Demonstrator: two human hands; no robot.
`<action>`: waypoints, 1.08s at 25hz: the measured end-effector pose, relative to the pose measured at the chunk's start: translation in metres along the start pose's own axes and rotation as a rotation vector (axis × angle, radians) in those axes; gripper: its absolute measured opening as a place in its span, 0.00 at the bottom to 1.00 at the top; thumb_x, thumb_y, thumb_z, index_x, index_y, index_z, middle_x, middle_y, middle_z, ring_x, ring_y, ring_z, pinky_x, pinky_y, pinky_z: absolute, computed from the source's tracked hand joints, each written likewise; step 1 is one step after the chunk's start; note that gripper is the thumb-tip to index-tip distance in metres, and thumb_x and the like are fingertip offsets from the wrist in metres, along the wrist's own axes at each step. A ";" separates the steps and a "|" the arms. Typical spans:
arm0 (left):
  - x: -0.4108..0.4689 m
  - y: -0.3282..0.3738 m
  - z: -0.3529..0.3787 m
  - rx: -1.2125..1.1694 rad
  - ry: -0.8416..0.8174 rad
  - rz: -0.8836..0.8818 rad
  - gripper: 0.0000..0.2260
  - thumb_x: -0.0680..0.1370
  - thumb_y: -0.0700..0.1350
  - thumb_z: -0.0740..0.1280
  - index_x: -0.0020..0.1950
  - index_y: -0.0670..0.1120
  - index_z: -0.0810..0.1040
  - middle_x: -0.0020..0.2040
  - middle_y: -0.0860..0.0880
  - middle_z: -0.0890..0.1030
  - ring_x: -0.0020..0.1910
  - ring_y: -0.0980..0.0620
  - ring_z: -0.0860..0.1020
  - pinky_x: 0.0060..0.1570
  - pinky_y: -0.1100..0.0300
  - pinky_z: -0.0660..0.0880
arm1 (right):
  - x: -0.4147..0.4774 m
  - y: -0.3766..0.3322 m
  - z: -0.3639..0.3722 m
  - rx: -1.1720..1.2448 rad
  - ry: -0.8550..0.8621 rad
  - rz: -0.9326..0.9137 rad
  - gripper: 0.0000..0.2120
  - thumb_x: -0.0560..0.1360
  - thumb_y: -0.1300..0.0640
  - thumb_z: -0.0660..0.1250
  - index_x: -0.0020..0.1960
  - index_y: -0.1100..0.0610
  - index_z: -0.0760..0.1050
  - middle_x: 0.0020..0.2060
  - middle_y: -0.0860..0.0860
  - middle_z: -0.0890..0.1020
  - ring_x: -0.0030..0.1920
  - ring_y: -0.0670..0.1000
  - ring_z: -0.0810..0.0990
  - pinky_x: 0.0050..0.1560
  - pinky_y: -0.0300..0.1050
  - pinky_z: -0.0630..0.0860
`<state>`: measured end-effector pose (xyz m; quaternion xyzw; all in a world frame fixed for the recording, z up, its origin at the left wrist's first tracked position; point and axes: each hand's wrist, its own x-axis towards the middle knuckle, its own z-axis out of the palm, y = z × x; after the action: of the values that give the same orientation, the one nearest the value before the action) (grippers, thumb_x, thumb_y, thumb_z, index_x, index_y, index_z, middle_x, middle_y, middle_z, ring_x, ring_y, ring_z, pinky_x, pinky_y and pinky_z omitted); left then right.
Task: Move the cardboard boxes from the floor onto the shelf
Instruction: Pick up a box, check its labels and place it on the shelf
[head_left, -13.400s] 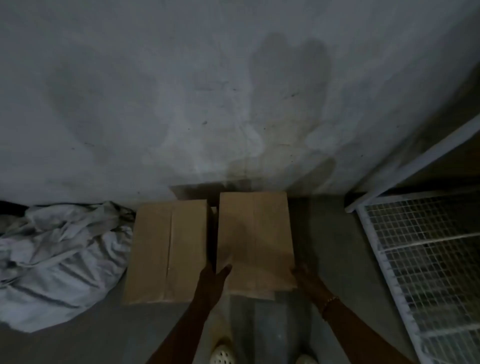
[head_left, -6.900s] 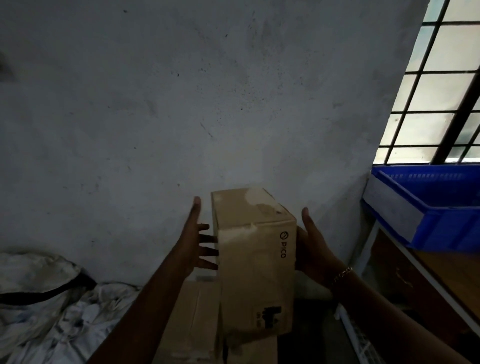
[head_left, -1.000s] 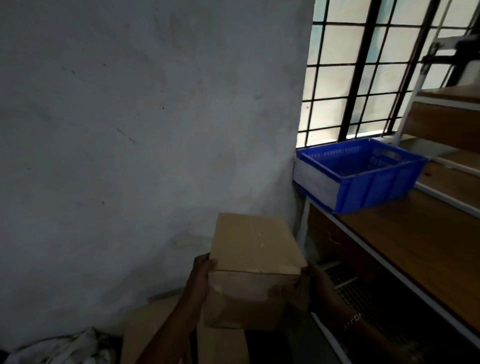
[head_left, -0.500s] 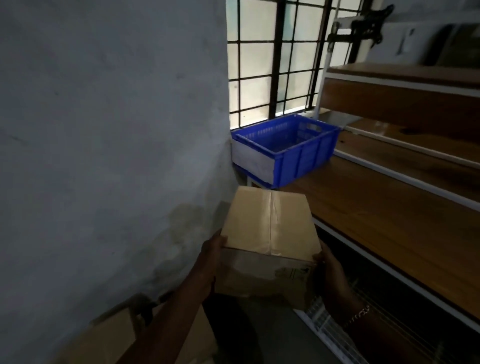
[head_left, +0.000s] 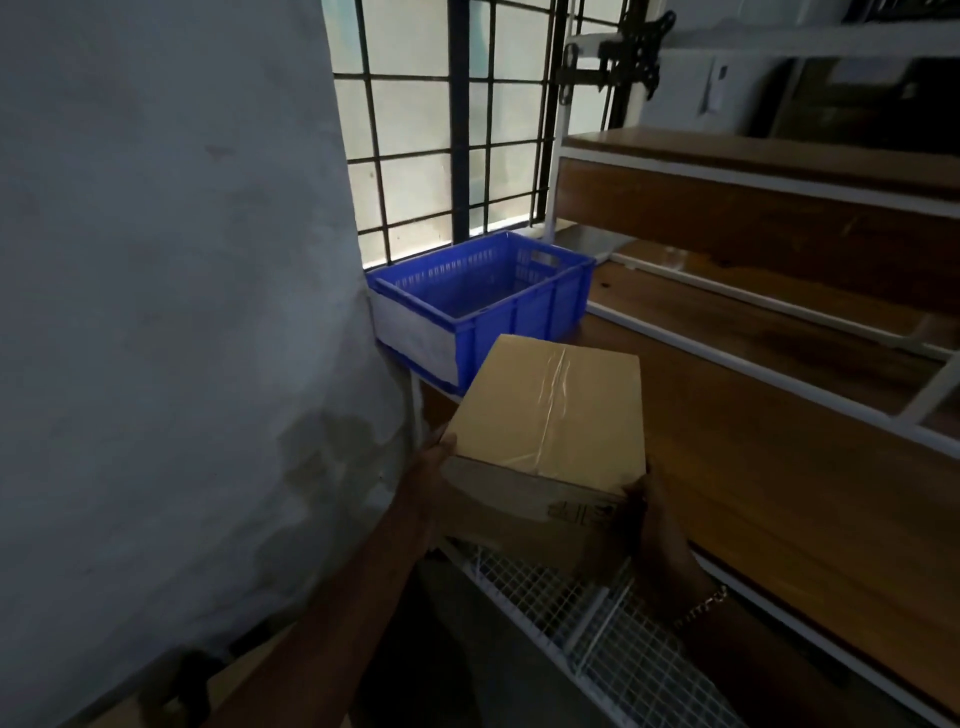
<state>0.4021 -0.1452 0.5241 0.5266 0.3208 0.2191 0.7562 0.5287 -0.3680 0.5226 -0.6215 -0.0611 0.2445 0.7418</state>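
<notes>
I hold a taped brown cardboard box between both hands, in the air at the front edge of the wooden shelf. My left hand presses its left side. My right hand, with a gold bracelet on the wrist, grips its near right corner. The box's far end reaches over the shelf board, just in front of a blue crate. Part of another cardboard box shows on the floor at the bottom left.
A blue plastic crate stands on the shelf's left end by the barred window. A grey wall is close on the left. Higher wooden shelves rise at the right. A white wire-mesh shelf lies below.
The box has risen and moved right and forward, from beside the wall to the shelf's edge. Both hands keep their hold. My view has turned right toward the shelf.
</notes>
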 end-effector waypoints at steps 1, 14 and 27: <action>0.014 -0.003 0.003 -0.009 -0.015 0.003 0.17 0.77 0.58 0.67 0.63 0.54 0.83 0.64 0.39 0.82 0.65 0.34 0.78 0.67 0.29 0.70 | 0.008 -0.003 -0.001 0.004 0.024 -0.005 0.16 0.82 0.59 0.55 0.68 0.54 0.72 0.55 0.52 0.79 0.53 0.56 0.78 0.44 0.51 0.76; 0.141 0.016 0.047 0.051 -0.101 -0.004 0.25 0.75 0.58 0.68 0.70 0.52 0.79 0.67 0.46 0.81 0.66 0.42 0.78 0.68 0.39 0.74 | 0.102 -0.004 0.010 0.012 0.213 -0.066 0.30 0.67 0.46 0.62 0.69 0.51 0.71 0.59 0.55 0.78 0.56 0.62 0.75 0.52 0.60 0.76; 0.263 0.014 0.081 0.116 -0.290 -0.061 0.17 0.85 0.51 0.60 0.72 0.51 0.77 0.66 0.47 0.81 0.66 0.44 0.78 0.69 0.41 0.72 | 0.190 -0.004 0.033 0.084 0.456 -0.074 0.31 0.73 0.47 0.62 0.76 0.45 0.66 0.68 0.51 0.77 0.66 0.61 0.76 0.65 0.71 0.73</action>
<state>0.6443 -0.0171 0.4900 0.5855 0.2360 0.0988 0.7692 0.6831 -0.2551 0.4935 -0.6265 0.0955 0.0729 0.7701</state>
